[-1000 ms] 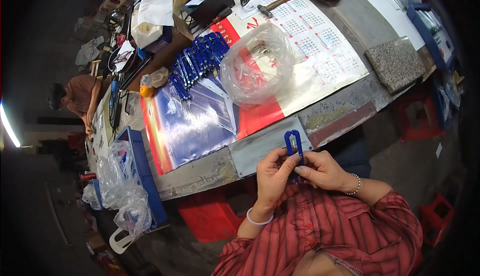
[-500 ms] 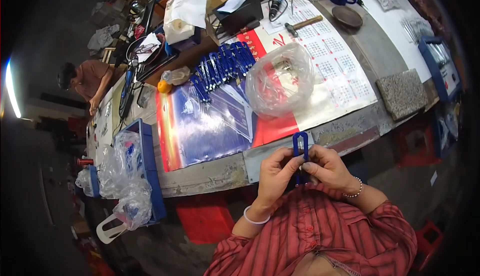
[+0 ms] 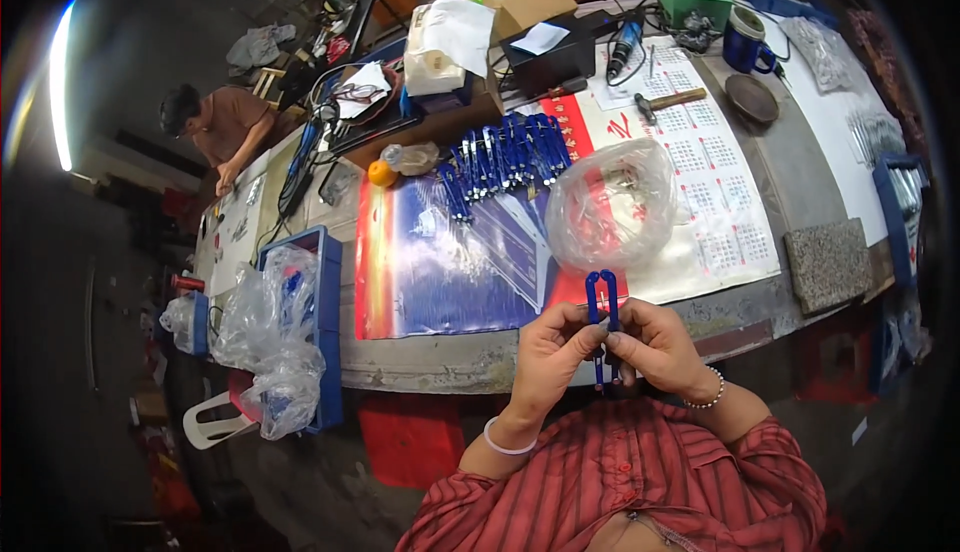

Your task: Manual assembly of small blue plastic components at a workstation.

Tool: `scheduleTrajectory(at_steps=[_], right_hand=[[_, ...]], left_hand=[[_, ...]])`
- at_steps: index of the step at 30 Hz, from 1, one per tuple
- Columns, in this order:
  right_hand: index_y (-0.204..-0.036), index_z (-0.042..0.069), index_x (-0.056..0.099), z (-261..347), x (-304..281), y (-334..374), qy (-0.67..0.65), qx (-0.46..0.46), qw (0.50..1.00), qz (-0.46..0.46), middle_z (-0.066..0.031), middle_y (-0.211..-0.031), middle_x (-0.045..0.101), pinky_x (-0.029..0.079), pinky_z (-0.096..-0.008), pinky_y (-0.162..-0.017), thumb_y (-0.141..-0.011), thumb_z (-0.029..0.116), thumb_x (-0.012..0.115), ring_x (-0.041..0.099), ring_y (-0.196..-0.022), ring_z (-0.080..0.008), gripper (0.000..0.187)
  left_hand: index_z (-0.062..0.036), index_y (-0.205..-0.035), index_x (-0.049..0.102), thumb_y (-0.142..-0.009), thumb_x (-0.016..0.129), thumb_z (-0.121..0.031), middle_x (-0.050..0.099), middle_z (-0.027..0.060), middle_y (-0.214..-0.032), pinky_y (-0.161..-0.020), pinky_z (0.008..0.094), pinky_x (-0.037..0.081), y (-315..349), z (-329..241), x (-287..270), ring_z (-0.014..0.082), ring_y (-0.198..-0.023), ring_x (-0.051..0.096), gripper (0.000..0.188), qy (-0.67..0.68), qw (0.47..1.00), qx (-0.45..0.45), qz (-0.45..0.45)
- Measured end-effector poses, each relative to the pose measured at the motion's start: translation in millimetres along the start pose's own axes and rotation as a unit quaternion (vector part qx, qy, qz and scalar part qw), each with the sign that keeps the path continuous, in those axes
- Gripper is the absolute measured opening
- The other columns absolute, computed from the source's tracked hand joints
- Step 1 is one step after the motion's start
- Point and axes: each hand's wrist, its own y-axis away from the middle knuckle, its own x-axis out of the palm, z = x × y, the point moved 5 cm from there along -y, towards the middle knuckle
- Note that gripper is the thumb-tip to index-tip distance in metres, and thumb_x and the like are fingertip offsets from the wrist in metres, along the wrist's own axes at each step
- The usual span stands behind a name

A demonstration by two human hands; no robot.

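Note:
Just off the table's front edge, I hold a slim blue U-shaped tool (image 3: 591, 299) upright, with its rounded end on top. It resembles a pair of thread snips, but its exact kind is unclear. My left hand (image 3: 552, 349) pinches its left side between thumb and fingers. My right hand (image 3: 657, 350) closes on its right side, and both thumbs nearly meet at the middle. A thin metallic part shows between its two arms. My fingers hide part of the lower end. Beyond my hands lies a row of similar blue tools (image 3: 507, 159) with silvery tips.
A clear plastic bag (image 3: 612, 207) rests on a calendar sheet (image 3: 735, 242) before me. A hammer (image 3: 672, 102), an orange (image 3: 381, 174) and a stone block (image 3: 827, 265) lie about the table. At left stands a blue crate (image 3: 331, 322) with plastic bags. Another person (image 3: 230, 124) works at far left.
My view has shifted, so the table things appear farther right. Both hands keep hold of the blue tool; its top, a single loop before, now shows two rounded bends side by side.

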Motion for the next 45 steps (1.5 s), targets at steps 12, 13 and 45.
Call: scheduleTrajectory(at_steps=[12, 13, 45], right_hand=[[-0.093, -0.002, 0.052, -5, -21, 4, 0.006, -0.035, 0.997, -0.072, -0.0017, -0.072, 0.057, 0.043, -0.0188, -0.045, -0.090, 0.008, 0.053, 0.053, -0.051, -0.0042, 0.010], [-0.095, -0.002, 0.052, -7, -27, 12, -0.005, -0.035, 0.996, -0.084, -0.0016, -0.072, 0.057, 0.043, -0.0186, -0.045, -0.090, 0.007, 0.053, 0.053, -0.051, -0.0042, 0.010], [-0.091, 0.001, 0.052, -32, -100, 99, -0.018, 0.002, 0.983, -0.183, -0.0003, -0.068, 0.056, 0.041, -0.0177, -0.042, -0.089, 0.009, 0.055, 0.051, -0.048, -0.0034, 0.009]], left_hand=[[0.0016, -0.100, 0.056, -0.088, 0.059, -0.005, 0.062, 0.0041, -0.090, -0.072, 0.0227, 0.047, -19, 11, 16, 0.0078, -0.079, 0.057, 0.014, -0.028, 0.999, -0.018, 0.031], [0.0018, -0.102, 0.055, -0.089, 0.058, -0.005, 0.062, 0.0047, -0.091, -0.073, 0.0237, 0.048, -19, 15, 23, 0.0085, -0.081, 0.057, 0.015, -0.036, 0.998, -0.025, 0.050], [0.0000, -0.099, 0.055, -0.089, 0.060, -0.009, 0.060, 0.0020, -0.087, -0.067, 0.0200, 0.045, -15, 95, 105, 0.0063, -0.076, 0.055, 0.014, -0.027, 0.987, -0.123, 0.097]])
